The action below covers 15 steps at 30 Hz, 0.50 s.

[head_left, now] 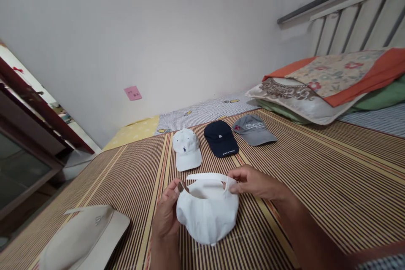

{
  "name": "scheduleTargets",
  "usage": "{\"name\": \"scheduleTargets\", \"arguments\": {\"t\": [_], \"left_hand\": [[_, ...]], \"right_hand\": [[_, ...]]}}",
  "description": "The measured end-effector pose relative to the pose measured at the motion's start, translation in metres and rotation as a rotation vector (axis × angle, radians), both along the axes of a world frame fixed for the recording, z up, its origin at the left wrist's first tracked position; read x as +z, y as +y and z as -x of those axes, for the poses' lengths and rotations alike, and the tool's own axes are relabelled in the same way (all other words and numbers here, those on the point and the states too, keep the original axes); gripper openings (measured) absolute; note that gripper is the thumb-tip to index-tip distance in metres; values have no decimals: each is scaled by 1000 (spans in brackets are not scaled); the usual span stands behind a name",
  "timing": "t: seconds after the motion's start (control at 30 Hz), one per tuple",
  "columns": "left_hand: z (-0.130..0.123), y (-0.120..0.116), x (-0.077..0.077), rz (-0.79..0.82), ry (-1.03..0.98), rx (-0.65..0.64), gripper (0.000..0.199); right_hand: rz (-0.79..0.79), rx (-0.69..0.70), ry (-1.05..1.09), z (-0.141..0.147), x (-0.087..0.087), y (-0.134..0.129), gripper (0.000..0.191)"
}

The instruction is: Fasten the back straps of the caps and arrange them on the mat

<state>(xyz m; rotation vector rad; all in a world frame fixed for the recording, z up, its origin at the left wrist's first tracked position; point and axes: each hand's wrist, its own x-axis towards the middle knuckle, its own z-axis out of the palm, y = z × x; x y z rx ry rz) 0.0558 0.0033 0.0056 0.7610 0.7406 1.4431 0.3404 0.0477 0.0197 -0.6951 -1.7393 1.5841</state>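
Note:
Held low in front of me is a white baseball cap (207,219), its back opening and strap turned upward. My left hand (169,209) pinches the opening's left edge, by a small brownish metal buckle (180,186). At the other side, my right hand (249,182) grips the base of the white strap (207,176), whose free end reaches left above the opening. The strap's end is apart from the buckle. Beyond my hands lie a second white cap (187,148) with a dark logo, a navy cap (220,138) and a grey cap (255,130), side by side.
A beige cap (85,234) lies at the lower left on the striped bamboo mat (316,185). Pillows and folded bedding (335,80) are piled at the right, below a radiator (357,21). A pink note (133,93) is on the wall.

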Motion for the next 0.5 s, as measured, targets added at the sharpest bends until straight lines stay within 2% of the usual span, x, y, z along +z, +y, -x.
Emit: {"name": "scheduleTargets", "arguments": {"t": [0.1, 0.23, 0.37, 0.5], "left_hand": [[-6, 5, -1, 26, 73, -5, 45], [-18, 7, 0, 49, 174, -144, 33], [-24, 6, 0, 50, 243, -273, 35], [-25, 8, -1, 44, 276, -312, 35]], "right_hand": [[-32, -61, 7, -2, 2, -1, 32], [-77, -171, -52, -17, 2, 0, 39], [-51, -201, -118, -23, -3, 2, 45], [-62, -218, -161, -16, 0, 2, 47]]}}
